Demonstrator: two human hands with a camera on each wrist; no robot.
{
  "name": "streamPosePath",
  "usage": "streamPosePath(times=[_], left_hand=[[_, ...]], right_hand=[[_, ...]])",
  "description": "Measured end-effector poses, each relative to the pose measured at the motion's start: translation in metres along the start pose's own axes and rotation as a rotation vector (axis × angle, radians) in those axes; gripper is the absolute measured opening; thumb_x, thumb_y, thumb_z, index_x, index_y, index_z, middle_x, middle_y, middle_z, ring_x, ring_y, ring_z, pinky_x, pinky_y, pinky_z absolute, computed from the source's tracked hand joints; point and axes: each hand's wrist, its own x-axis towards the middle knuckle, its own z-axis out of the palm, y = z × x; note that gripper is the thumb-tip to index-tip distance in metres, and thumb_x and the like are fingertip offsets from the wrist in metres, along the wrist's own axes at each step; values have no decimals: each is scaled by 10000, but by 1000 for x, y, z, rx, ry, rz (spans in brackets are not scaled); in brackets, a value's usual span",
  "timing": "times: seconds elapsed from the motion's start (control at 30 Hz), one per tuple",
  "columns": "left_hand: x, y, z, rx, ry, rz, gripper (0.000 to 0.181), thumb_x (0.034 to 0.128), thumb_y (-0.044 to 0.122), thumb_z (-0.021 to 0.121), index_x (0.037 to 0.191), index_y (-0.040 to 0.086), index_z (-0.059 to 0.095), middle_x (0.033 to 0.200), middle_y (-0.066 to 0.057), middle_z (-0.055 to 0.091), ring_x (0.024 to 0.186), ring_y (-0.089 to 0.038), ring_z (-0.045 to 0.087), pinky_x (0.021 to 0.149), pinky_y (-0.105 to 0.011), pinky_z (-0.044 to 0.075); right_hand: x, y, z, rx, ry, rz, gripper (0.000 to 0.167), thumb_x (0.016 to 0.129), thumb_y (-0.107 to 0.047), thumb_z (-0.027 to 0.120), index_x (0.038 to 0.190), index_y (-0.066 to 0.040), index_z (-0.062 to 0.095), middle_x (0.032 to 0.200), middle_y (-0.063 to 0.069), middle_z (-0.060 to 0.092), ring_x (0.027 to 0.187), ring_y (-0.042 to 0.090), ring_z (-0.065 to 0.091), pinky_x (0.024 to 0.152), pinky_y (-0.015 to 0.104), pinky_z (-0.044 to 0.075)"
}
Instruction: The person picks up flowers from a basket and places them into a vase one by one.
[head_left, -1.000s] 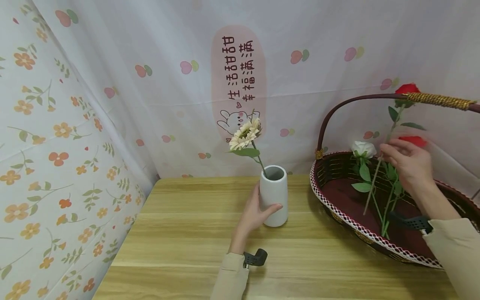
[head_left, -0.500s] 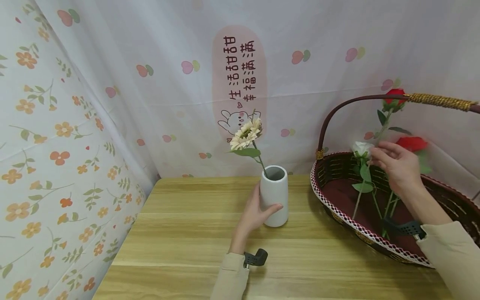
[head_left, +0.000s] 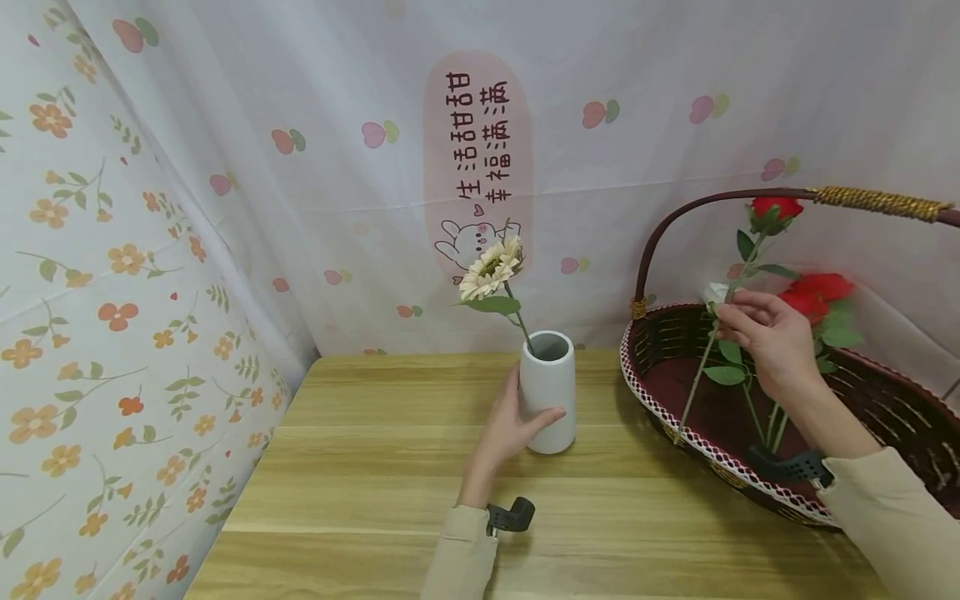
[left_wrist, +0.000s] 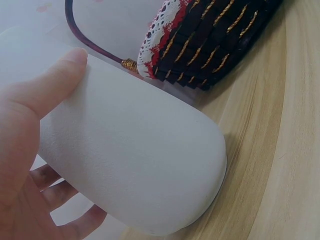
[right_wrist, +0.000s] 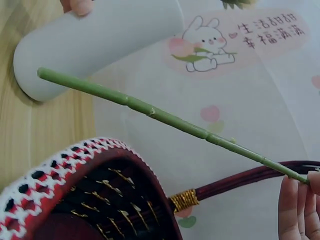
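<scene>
My left hand grips the white vase upright on the table, thumb in front and fingers round the far side, as the left wrist view also shows. A cream daisy-like flower with a green leaf leans left out of the vase mouth. Over the basket, my right hand pinches the stem of a red rose. Its bloom points up and its bare stem end slants down-left near the basket rim. In the right wrist view, that green stem crosses in front of the vase.
A dark woven basket with a lace rim and an arched handle stands at the right. Inside are a white rose, partly behind my right hand, and other red roses. A printed cloth hangs behind the wooden table.
My right hand has moved left and slightly down with the red rose, bringing the stem end over the basket's left rim. My left hand and the vase have stayed still.
</scene>
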Motion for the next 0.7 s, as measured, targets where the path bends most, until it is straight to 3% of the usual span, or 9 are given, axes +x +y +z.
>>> streamPosePath(times=[0.33,0.7], left_hand=[[-1,1,0,-2,3,-2,935,865,380,812,1588,203,246,1506,-43,425,1325,-238,463,1086,-517,390],[0,1,0,10,10,0,933,861,379,817,1586,201,256,1511,-56,424,1334,-235,455,1093,-509,384]], right_hand=[[-9,7,16,-107,-10,-2,134,931,68,663,1027,-24,656,871,27,729,715,150,699,669,256,590],[-16,16,28,-148,-39,-1,145,933,63,667,1032,-39,642,883,15,709,713,146,691,681,262,593]])
